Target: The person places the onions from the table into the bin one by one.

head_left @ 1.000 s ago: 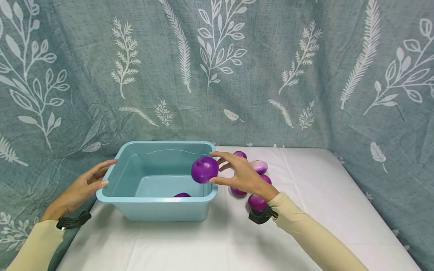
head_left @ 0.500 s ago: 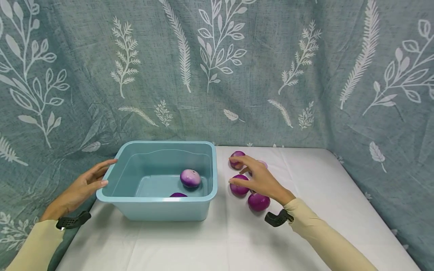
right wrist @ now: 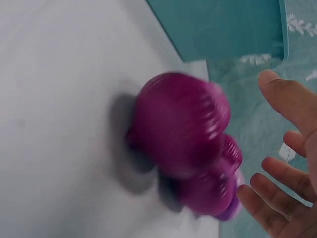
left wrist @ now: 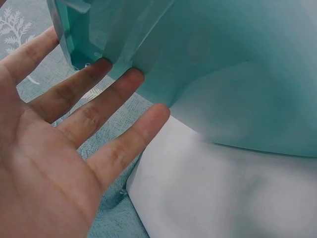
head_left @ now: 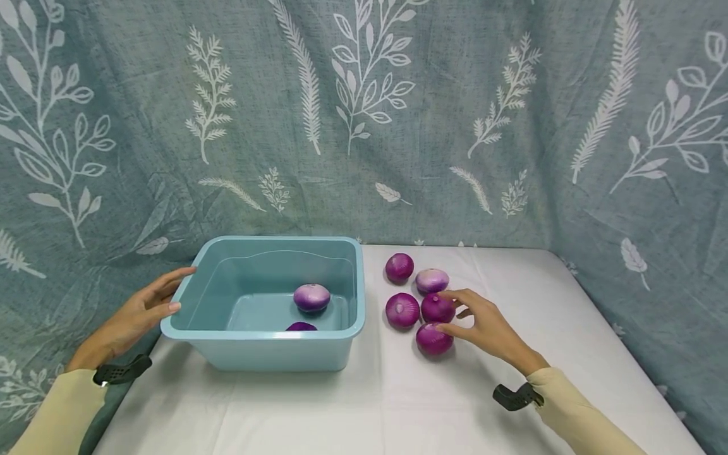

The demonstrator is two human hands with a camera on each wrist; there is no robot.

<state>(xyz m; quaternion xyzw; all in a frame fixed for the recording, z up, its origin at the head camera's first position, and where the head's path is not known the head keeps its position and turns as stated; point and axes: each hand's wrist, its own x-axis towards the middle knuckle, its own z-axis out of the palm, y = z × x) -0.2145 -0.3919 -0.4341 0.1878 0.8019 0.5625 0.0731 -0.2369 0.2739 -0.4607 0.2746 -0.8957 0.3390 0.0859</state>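
My left hand [head_left: 133, 319] is at the left end of a light blue plastic tub [head_left: 261, 351]. In the left wrist view its fairly straight fingers [left wrist: 119, 153] touch the tub's outer wall. Inside the tub lies a pale purple onion [head_left: 311, 297]; another onion [head_left: 301, 327] is mostly hidden behind the front wall. My right hand [head_left: 483, 322] hovers at the right of several onions on the table, thumb and fingers spread around a dark red onion [head_left: 437, 308] and a nearer red onion [head_left: 434, 339]. The right wrist view shows nothing held by its fingers [right wrist: 282, 183].
Close by on the white tablecloth [head_left: 318, 411] lie a red onion [head_left: 402, 310], a pale onion [head_left: 432, 280] and a farther red onion [head_left: 400, 268]. A grey-green leaf-patterned curtain [head_left: 364, 189] rises behind the table and on both sides.
The right hand has let go of the pale onion inside the tub, then moved right and nearer over the onion group. The left hand stays at the tub's left end.
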